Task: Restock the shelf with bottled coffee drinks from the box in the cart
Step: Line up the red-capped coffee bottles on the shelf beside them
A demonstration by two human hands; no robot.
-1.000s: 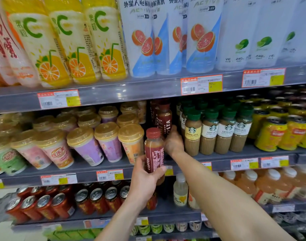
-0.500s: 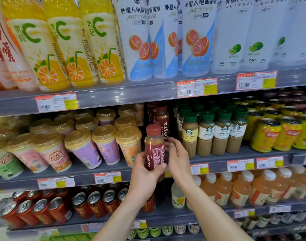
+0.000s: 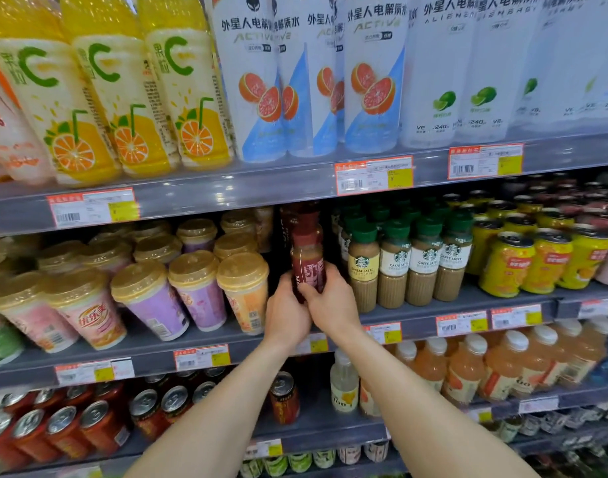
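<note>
Both hands wrap around the lower half of a red coffee bottle (image 3: 307,260). The left hand (image 3: 287,315) has its grip on the bottle's left side and the right hand (image 3: 330,301) on its right. The bottle stands upright, cap up and long axis vertical, at the front of the middle shelf (image 3: 151,353), between the lidded cups (image 3: 244,288) and the latte bottles (image 3: 392,267). Its base is hidden by the hands.

Shop: drink-stocked shelves (image 3: 226,198), price tags (image 3: 374,174) along shelf edges.
</note>
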